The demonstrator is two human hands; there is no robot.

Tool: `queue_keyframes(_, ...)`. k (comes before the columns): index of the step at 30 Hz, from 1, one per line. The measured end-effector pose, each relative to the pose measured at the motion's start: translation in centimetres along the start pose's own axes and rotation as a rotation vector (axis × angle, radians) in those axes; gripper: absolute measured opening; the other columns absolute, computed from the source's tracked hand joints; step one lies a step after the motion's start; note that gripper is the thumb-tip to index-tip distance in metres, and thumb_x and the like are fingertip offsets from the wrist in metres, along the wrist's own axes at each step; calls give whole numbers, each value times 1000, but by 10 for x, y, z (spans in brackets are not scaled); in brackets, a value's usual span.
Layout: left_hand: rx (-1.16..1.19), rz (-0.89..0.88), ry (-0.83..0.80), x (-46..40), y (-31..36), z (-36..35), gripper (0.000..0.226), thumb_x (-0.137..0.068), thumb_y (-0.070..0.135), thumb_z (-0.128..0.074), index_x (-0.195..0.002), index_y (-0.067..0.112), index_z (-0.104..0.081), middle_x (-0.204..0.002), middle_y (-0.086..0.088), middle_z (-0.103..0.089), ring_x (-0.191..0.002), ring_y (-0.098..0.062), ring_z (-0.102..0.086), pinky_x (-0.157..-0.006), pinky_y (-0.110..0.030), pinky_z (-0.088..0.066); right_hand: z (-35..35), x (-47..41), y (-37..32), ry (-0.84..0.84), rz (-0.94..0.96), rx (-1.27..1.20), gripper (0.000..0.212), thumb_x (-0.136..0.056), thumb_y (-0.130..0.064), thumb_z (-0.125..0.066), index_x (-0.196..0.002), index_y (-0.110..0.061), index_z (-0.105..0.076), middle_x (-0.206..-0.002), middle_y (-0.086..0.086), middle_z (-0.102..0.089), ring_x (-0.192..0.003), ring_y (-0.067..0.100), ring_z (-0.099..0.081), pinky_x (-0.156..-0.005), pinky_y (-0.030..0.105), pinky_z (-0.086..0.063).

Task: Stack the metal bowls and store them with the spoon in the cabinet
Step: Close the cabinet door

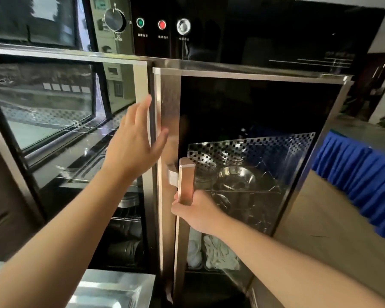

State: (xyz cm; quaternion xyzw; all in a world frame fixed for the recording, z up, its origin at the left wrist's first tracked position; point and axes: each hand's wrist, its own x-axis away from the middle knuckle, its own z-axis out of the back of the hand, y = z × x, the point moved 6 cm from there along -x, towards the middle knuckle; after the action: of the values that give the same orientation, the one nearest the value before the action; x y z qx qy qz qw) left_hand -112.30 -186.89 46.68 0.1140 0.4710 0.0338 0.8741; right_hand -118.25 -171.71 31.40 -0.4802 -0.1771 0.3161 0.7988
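Observation:
A tall steel cabinet (262,73) with two glass doors fills the view. My right hand (198,213) is shut on the lower end of the copper-coloured door handle (186,181) of the right door. My left hand (134,141) is open, fingers spread, flat by the steel frame (152,121) between the two doors. Behind the right glass, metal bowls (236,177) sit on a wire shelf. More stacked bowls (127,201) show behind the left glass. No spoon is visible.
A control panel with a timer dial (114,18), a green lamp (140,22), a red lamp (162,24) and a button tops the cabinet. A steel tray (111,290) lies below left. A blue pleated cloth (360,181) drapes a table on the right. White items (218,252) fill the bottom shelf.

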Motion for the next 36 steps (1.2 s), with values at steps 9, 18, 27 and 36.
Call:
queue_keyframes(9, -18, 131, -147, 24, -96, -81, 80, -91, 66, -50, -153, 21, -26, -152, -6, -38, -137, -26, -42, -103, -44, -44, -23, -83, 14, 130, -81, -101, 25, -65, -53, -68, -70, -29, -64, -54, -15, -57, -57, 7, -58, -64, 30, -47)
queue_keyframes(18, -90, 373, -172, 18, -144, -139, 93, -86, 84, -26, -158, 26, -15, -167, -7, -17, -154, -28, -10, -120, -51, -18, -24, -141, 18, 268, -19, -140, 19, -74, -35, -79, -81, -22, -68, -73, 3, -69, -66, 16, -70, -63, 30, -56)
queue_keyframes(27, -295, 356, -106, 17, -162, -172, 86, -92, 75, -25, -160, 29, -1, -169, -8, 4, -154, -34, 7, -119, -60, -8, -18, -185, 23, 224, 80, -98, 30, -83, -35, -78, -109, -23, -67, -69, -10, -69, -67, 6, -69, -65, 25, -57)
queue_keyframes(36, -412, 254, 6, 17, -198, -197, 76, -99, 60, -28, -161, 26, 0, -169, -6, 10, -153, -35, 10, -119, -64, -5, -20, -202, 26, 303, 261, -40, 28, -67, -54, -55, -74, -27, -60, -50, -20, -60, -51, 2, -64, -49, 15, -48)
